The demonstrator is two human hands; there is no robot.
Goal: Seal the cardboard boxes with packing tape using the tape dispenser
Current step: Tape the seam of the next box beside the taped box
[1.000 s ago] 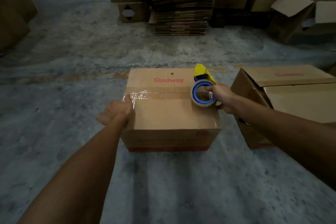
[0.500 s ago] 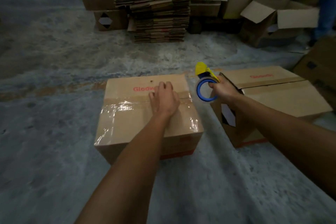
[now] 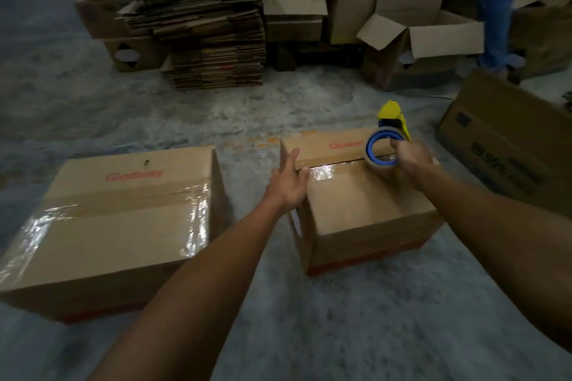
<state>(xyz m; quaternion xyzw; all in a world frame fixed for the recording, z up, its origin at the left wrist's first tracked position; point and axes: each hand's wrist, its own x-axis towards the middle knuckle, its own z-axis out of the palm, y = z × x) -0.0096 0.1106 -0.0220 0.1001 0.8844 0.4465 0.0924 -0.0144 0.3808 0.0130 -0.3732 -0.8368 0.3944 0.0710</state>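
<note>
Two cardboard boxes are sitting on a concrete floor (image 3: 309, 334). The left box (image 3: 123, 226) is lying already taped across its top. A person's left hand (image 3: 289, 185), fingers straight, is pressing a shiny tape end onto the near-left edge of the right box (image 3: 365, 210). The right hand (image 3: 411, 158) is gripping a yellow tape dispenser (image 3: 388, 136), resting it on that box's seam.

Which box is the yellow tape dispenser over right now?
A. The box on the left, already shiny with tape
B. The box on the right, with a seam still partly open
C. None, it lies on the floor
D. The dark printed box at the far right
B: the right hand holds the tape dispenser over the right box, while the left hand rests at that box's left edge.
</note>
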